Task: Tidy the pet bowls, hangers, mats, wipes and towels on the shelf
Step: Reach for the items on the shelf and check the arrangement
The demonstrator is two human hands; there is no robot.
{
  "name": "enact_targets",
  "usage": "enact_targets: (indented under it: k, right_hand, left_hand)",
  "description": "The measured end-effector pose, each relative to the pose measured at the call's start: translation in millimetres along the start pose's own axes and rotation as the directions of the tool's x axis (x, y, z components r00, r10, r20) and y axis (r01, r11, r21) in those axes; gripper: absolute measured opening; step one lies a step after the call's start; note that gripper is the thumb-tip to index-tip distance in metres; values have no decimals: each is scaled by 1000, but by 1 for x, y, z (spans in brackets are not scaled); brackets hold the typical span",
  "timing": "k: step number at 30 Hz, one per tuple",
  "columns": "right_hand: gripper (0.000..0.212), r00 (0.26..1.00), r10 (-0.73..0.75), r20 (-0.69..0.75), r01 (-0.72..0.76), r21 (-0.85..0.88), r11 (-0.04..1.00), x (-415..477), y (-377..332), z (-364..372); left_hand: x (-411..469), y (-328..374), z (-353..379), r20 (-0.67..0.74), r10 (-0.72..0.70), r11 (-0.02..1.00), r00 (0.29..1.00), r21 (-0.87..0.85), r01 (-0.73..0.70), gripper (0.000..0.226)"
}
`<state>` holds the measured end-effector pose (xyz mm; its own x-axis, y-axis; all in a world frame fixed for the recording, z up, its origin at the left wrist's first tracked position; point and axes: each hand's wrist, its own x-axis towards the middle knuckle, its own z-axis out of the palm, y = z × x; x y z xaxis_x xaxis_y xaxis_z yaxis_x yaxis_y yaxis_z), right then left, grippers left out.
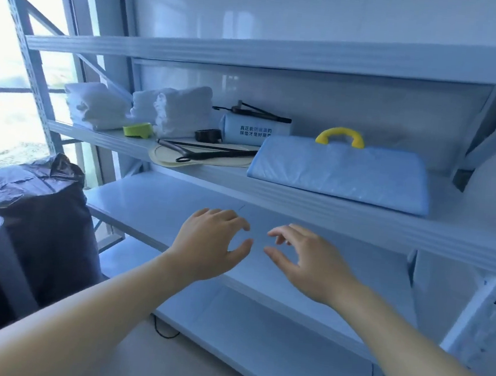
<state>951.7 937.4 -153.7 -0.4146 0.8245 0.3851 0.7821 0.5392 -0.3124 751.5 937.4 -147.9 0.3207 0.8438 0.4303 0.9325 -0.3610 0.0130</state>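
On the middle shelf [329,214] lie folded white towels [97,106] at the left and a second pile [181,108] beside them. In front sit a green pet bowl [138,129] and a dark bowl [208,135]. A black hanger [204,152] rests on a cream mat [183,159]. Another hanger [263,114] lies on a pale blue wipes pack [253,130]. A blue pad pack with a yellow handle [340,172] lies at the right. My left hand [214,242] and right hand [309,260] hover below this shelf, fingers loosely curled, holding nothing.
A bare white shelf board [154,206] lies under my hands, with another board [270,350] lower down. A bin lined with a black bag [35,216] stands at the left by the window. White uprights [488,317] frame the right side.
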Motion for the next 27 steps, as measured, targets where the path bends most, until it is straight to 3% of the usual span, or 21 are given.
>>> enact_targets:
  k: [10, 18, 27]
  right_hand:
    - [36, 998, -62, 9, 62, 13, 998, 153, 15, 62]
    - [32, 982, -179, -66, 182, 49, 982, 295, -27, 105]
    - [34, 943, -329, 44, 329, 1, 944, 417, -61, 165]
  left_hand:
    - [80, -126, 28, -1, -90, 995, 996, 44, 90, 37]
    - [131, -256, 21, -79, -134, 985, 988, 95, 141, 38]
    - [139, -376, 38, -84, -263, 954, 961, 127, 272, 38]
